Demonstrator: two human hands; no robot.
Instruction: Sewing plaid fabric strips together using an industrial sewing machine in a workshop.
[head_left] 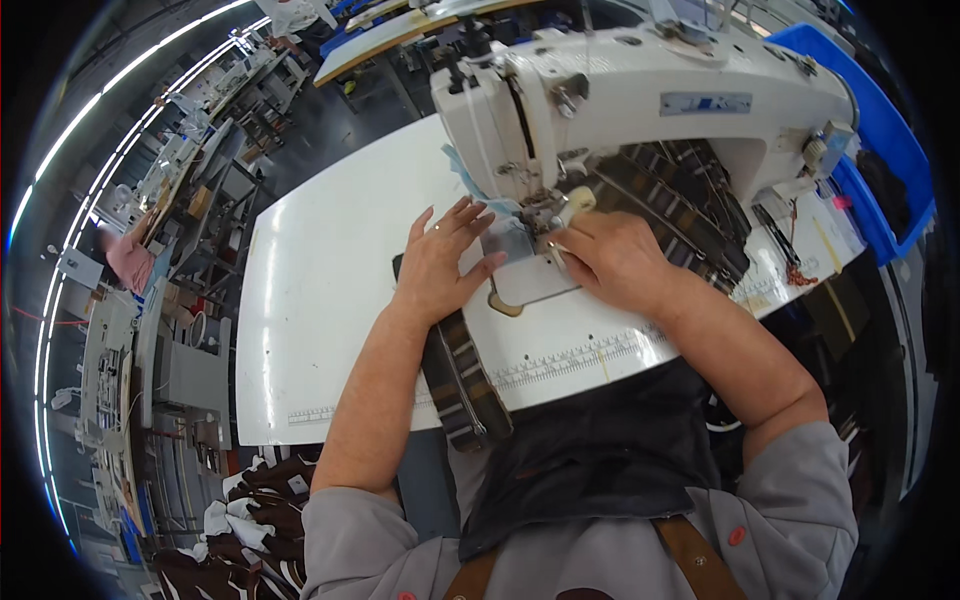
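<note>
Near: dark apron [610, 440] across the lap, brown and white garments [250, 530] heaped low on the left. Patterned strip [462, 375] runs from by the left hand over the table's near edge toward the lap, lying across the line of the ruler [560, 360] printed along that edge. Left hand [438, 268] over the white table [330, 260], left of the needle area; fingers spread, thumb apart, grip wide, nothing held between them. Right hand [620, 262] just right of the needle area, fingers bent, thumb tucked under; can't tell if anything is pinched. Metal foot [545, 208] beyond and between the hands, on the white machine [640, 80]. Patterned pieces [655, 195] lie under its arm, snips [782, 240] to their right. Blue bin [870, 215] far right. Far left: person in pink [130, 262] by a bench.
</note>
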